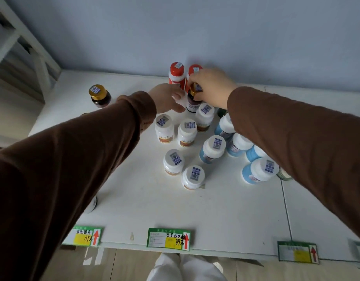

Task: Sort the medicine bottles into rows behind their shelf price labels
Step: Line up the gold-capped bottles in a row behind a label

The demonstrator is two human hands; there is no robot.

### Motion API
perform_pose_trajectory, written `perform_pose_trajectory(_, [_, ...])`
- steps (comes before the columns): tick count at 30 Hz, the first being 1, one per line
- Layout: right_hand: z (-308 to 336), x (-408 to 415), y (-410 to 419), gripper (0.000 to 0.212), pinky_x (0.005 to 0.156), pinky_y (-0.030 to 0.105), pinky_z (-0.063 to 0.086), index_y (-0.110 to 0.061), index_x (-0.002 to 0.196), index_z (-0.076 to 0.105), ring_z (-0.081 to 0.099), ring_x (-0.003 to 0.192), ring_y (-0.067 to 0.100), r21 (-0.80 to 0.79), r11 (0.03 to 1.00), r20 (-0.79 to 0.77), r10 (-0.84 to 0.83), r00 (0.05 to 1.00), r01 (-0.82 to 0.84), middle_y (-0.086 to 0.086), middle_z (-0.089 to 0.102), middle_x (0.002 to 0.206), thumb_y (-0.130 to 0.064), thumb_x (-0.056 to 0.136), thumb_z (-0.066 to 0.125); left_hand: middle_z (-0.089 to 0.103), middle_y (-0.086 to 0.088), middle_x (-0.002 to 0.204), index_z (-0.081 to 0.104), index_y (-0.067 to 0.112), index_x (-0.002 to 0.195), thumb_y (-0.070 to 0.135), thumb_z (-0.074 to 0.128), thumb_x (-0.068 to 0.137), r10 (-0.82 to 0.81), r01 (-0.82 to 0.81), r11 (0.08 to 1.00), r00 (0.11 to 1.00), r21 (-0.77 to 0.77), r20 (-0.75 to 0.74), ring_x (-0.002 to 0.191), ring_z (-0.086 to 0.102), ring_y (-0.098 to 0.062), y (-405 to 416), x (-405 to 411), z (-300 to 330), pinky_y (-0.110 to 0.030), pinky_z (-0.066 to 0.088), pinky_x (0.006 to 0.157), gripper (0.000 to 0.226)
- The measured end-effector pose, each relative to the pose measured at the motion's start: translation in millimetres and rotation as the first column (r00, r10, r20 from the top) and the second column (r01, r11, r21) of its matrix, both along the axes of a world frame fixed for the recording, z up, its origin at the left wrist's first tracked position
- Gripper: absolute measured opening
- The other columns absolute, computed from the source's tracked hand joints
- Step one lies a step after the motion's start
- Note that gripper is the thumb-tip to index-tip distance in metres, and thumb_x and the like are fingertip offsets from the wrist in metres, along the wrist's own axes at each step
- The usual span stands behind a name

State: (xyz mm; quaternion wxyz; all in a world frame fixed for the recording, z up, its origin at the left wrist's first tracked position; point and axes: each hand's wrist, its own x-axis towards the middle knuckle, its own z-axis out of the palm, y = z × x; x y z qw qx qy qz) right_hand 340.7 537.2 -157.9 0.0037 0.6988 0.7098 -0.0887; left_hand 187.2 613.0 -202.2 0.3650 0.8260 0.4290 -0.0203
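My right hand (212, 86) grips the gold cap of a dark brown bottle (192, 102) near the back of the white shelf (134, 199). My left hand (168, 98) reaches in beside that bottle with its fingers loosely spread, touching its left side or very close to it. Two orange-capped bottles (176, 73) stand just behind. Several white bottles with orange bands (164, 127) cluster in the middle. Several white-capped blue bottles (212, 148) stand to the right, partly under my right sleeve. Another gold-capped brown bottle (99, 95) stands alone at the back left.
Green price labels sit on the front edge: one at the left (86, 236), one in the middle (169, 239), one at the right (297, 252). A white bottle (92, 203) peeks from under my left sleeve. A grey wall backs the shelf.
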Motion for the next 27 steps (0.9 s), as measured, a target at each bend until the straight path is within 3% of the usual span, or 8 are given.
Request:
perform_pose_trajectory(3, [5, 2, 2, 0.037, 0.088, 0.034, 0.041, -0.021, 0.129, 0.057, 0.056, 0.111, 0.03, 0.004, 1.0, -0.105, -0.027, 0.994, 0.028, 0.01, 0.059, 0.126, -0.022, 0.092, 0.062, 0.064, -0.003, 0.125, 0.06, 0.016, 0.131, 0.02, 0.078, 0.082, 0.001, 0.0, 1.0, 0.998, -0.005, 0.058, 0.108, 0.062, -0.021, -1, -4, 0, -0.027, 0.045, 0.096, 0.053])
perform_pose_trajectory(6, [18, 5, 6, 0.035, 0.086, 0.031, 0.042, -0.022, 0.125, 0.06, 0.056, 0.109, 0.028, 0.021, 0.993, -0.265, -0.106, 0.958, 0.115, 0.007, 0.06, 0.123, -0.022, 0.09, 0.064, 0.066, -0.005, 0.12, 0.06, 0.014, 0.129, 0.013, 0.079, 0.08, 0.065, -0.052, 0.996, 0.975, -0.068, 0.213, 0.106, 0.064, -0.023, -4, -14, 6, -0.033, 0.05, 0.099, 0.052])
perform_pose_trajectory(10, [42, 7, 12, 0.031, 0.078, 0.024, 0.047, -0.019, 0.122, 0.064, 0.06, 0.101, 0.02, 0.027, 0.983, -0.466, -0.15, 0.872, 0.183, 0.006, 0.063, 0.122, -0.023, 0.092, 0.064, 0.07, -0.002, 0.112, 0.062, 0.016, 0.122, 0.008, 0.076, 0.082, 0.134, -0.07, 0.983, 0.906, -0.17, 0.401, 0.093, 0.068, -0.009, -9, -29, 24, -0.013, 0.052, 0.079, 0.043])
perform_pose_trajectory(13, [59, 3, 16, 0.028, 0.085, 0.029, 0.052, -0.016, 0.119, 0.067, 0.063, 0.096, 0.018, 0.019, 0.974, -0.594, -0.169, 0.787, 0.224, 0.005, 0.067, 0.116, -0.026, 0.093, 0.063, 0.069, -0.006, 0.119, 0.06, 0.011, 0.127, 0.016, 0.072, 0.088, 0.21, -0.093, 0.962, 0.853, -0.257, 0.477, 0.102, 0.067, -0.015, -10, -38, 38, -0.021, 0.052, 0.091, 0.041])
perform_pose_trajectory(16, [68, -2, 17, 0.03, 0.077, 0.025, 0.055, -0.014, 0.113, 0.07, 0.064, 0.083, 0.013, -0.005, 0.969, -0.698, -0.179, 0.693, 0.246, 0.004, 0.07, 0.109, -0.035, 0.091, 0.066, 0.064, -0.011, 0.131, 0.056, 0.007, 0.134, 0.021, 0.061, 0.096, 0.302, 0.018, 0.858, 0.79, -0.513, 0.533, 0.119, 0.062, -0.02, -12, -49, 47, -0.028, 0.047, 0.105, 0.041])
perform_pose_trajectory(20, [73, -7, 16, 0.045, 0.068, 0.024, 0.054, -0.009, 0.102, 0.072, 0.062, 0.071, 0.01, -0.02, 0.958, -0.756, -0.202, 0.622, 0.287, 0.004, 0.071, 0.095, -0.05, 0.082, 0.071, 0.064, -0.012, 0.13, 0.054, 0.004, 0.136, 0.027, 0.053, 0.098, 0.451, 0.115, 0.677, 0.715, -0.726, 0.534, 0.118, 0.062, -0.019, -15, -60, 47, -0.029, 0.047, 0.106, 0.044])
perform_pose_trajectory(24, [72, -13, 13, 0.062, 0.061, 0.021, 0.048, -0.001, 0.099, 0.069, 0.056, 0.063, 0.011, -0.022, 0.951, -0.769, -0.214, 0.602, 0.309, 0.004, 0.067, 0.085, -0.059, 0.077, 0.071, 0.062, -0.016, 0.13, 0.053, 0.002, 0.136, 0.029, 0.055, 0.094, 0.529, 0.175, 0.544, 0.688, -0.821, 0.497, 0.12, 0.062, -0.023, -20, -66, 44, -0.03, 0.048, 0.104, 0.05])
perform_pose_trajectory(27, [71, -15, 10, 0.054, 0.06, 0.02, 0.049, -0.007, 0.093, 0.072, 0.057, 0.063, 0.009, -0.013, 0.955, -0.774, -0.197, 0.602, 0.296, 0.002, 0.069, 0.084, -0.059, 0.078, 0.071, 0.062, -0.016, 0.13, 0.054, 0.002, 0.135, 0.027, 0.055, 0.095, 0.525, 0.183, 0.545, 0.687, -0.819, 0.503, 0.122, 0.061, -0.024, -23, -68, 45, -0.031, 0.047, 0.106, 0.047])
